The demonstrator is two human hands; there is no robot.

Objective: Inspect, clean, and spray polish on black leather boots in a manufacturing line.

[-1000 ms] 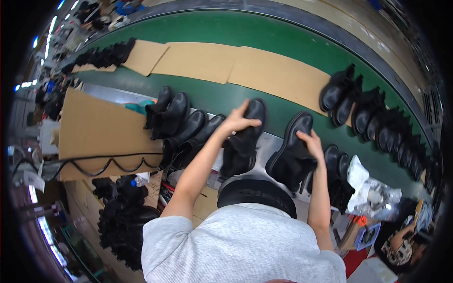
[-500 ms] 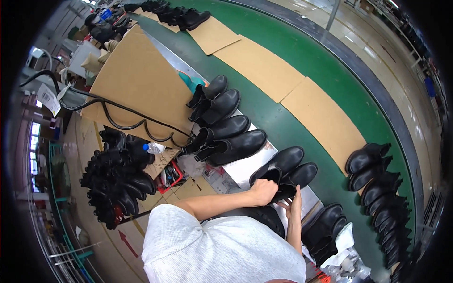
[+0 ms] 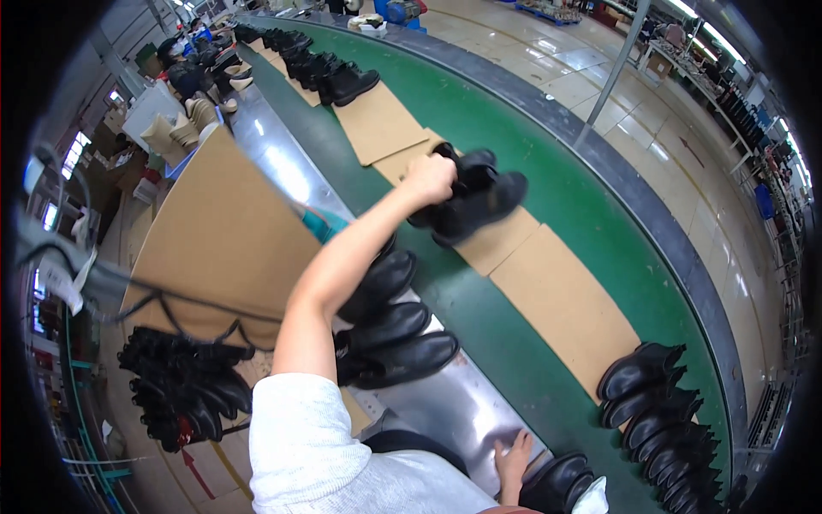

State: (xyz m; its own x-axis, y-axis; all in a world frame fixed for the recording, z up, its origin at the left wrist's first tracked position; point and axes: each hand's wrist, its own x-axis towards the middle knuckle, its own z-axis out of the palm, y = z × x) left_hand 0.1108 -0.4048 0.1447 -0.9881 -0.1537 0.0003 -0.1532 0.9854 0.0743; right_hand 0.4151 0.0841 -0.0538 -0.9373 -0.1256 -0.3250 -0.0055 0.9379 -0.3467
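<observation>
My left hand [image 3: 431, 179] reaches far out over the green conveyor belt, its fingers closed on the tops of a pair of black boots [image 3: 481, 206]. The boots are slightly blurred, soles down, over the cardboard sheets; I cannot tell whether they touch them. My right hand [image 3: 513, 457] lies with its fingers spread on the bare metal bench top [image 3: 454, 394], holding nothing. Close to it is another pair of black boots [image 3: 556, 481]. Several more black boots [image 3: 407, 349] stand along the bench under my left arm, partly hidden by it.
Cardboard sheets [image 3: 561, 287] line the green belt [image 3: 548, 163]. Rows of black boots stand on it at the right [image 3: 655, 407] and far left [image 3: 330, 77]. A tall cardboard panel [image 3: 218, 231] with a black cable rises at the left, above a heap of boots [image 3: 184, 385].
My left hand has carried the pair of boots from the bench forward and left over the belt. My right hand has let go and now rests on the metal. The view has shifted.
</observation>
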